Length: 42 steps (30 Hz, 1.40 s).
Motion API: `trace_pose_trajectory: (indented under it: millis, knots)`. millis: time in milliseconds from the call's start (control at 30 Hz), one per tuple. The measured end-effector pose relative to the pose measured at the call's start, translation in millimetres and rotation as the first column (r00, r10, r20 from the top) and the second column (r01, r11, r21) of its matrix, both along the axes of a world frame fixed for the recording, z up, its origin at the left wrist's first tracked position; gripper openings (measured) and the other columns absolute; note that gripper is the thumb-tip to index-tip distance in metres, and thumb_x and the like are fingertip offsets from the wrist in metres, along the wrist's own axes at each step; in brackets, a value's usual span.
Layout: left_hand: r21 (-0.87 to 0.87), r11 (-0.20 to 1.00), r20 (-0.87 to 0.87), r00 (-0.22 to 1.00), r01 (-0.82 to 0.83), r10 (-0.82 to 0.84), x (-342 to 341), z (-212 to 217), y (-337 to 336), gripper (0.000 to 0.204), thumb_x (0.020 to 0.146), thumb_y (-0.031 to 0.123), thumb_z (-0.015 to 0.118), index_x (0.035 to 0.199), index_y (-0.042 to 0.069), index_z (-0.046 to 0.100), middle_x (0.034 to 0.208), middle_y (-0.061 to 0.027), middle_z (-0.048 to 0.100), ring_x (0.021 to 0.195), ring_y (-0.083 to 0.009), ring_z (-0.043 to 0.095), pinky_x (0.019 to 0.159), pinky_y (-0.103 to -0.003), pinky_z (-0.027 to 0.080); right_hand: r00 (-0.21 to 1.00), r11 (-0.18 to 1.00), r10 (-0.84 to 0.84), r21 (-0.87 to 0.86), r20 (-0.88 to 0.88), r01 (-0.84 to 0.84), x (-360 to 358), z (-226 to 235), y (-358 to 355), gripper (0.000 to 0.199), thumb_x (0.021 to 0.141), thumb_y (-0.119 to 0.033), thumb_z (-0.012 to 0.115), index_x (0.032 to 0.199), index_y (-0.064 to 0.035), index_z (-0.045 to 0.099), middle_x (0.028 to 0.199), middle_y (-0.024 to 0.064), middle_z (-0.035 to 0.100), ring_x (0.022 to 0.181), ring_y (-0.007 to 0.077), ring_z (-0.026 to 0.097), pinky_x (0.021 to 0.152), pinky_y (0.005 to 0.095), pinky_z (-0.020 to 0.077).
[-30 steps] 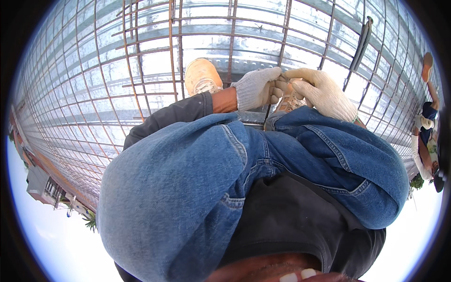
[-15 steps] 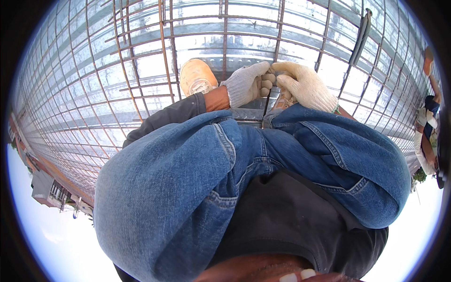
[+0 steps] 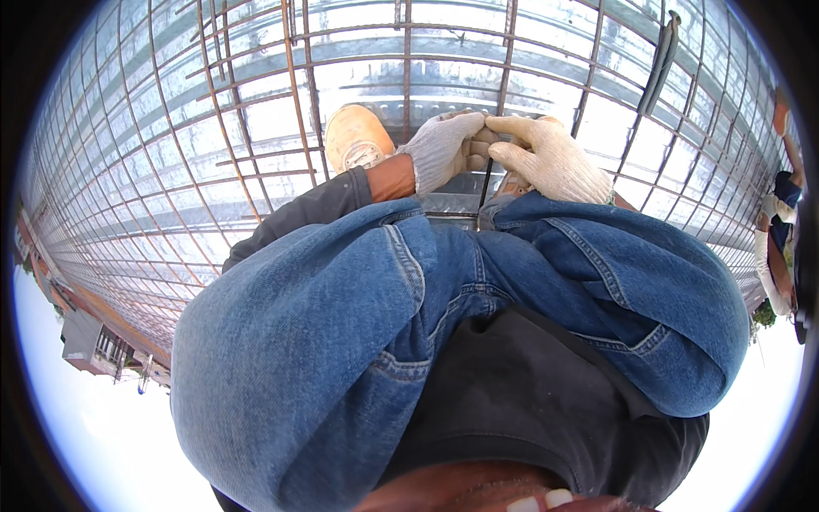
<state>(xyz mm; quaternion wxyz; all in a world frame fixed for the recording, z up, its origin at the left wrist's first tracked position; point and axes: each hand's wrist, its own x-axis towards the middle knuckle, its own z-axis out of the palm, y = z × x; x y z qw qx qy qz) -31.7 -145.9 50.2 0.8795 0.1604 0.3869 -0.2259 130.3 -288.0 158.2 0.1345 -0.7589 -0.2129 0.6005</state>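
left hand [image 3: 445,152], in a grey-white knit glove, is held ahead of the knees, fingers curled inward; right hand [image 3: 550,160], in a cream knit glove, faces it, thumb and forefinger extended toward the left fingertips. fingertips meet or nearly meet; whether anything is pinched between them could not be determined. the steel bar mesh [image 3: 407,59] lies below and around both hands, over shiny metal decking [image 3: 358,85]. one dark bar [image 3: 484,194] runs beneath the hands. a tan shoe [image 3: 357,135] is beside the left wrist. a long dark grey piece [image 3: 659,66] lies on the mesh, beyond the right hand.
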Motion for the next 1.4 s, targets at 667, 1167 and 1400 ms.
trace_pose_trajectory:
  millis: [667, 1167, 1400]
  knots:
    - [0.944, -0.314, -0.166, 0.669, -0.106, -0.725, 24.6, 12.3, 34.0, 0.030, 0.101, 0.029, 0.078, 0.126, 0.012, 0.078, 0.103, -0.0095, 0.080, 0.095, -0.0275, 0.077, 0.085, -0.042, 0.058, 0.958, 0.995, -0.031, 0.095, 0.287, 0.003, 8.0, -9.0, -6.3, 0.045, 0.114, -0.028, 0.054, 0.146, -0.0015, 0.071, 0.138, 0.0243, 0.076, 0.127, 0.0361, 0.075, 0.112, 0.0477, 0.0574]
    - [0.961, -0.262, -0.132, 0.678, -0.092, -0.723, 43.2, -15.9, 22.6, 0.023, 0.100, 0.025, 0.074, 0.115, 0.010, 0.080, 0.104, -0.0131, 0.079, 0.095, -0.0357, 0.076, 0.086, -0.047, 0.061, 0.981, 0.987, -0.160, 0.049, 0.111, 0.156, 7.9, -22.2, 16.8, 0.045, 0.114, -0.024, 0.056, 0.147, 0.0031, 0.070, 0.080, 0.0070, 0.074, 0.066, 0.0130, 0.070, 0.060, 0.0309, 0.0584]
    - [0.887, -0.425, -0.238, 0.613, -0.178, -0.754, 46.4, -14.3, 29.7, 0.019, 0.098, 0.027, 0.076, 0.110, 0.014, 0.082, 0.105, -0.0089, 0.079, 0.098, -0.0312, 0.076, 0.088, -0.047, 0.060, 0.914, 0.979, 0.112, 0.116, 0.389, -0.169, 5.6, -33.5, 18.4, 0.043, 0.113, -0.027, 0.058, 0.143, 0.0001, 0.073, 0.093, 0.0134, 0.080, 0.081, 0.0204, 0.076, 0.077, 0.0390, 0.0625]
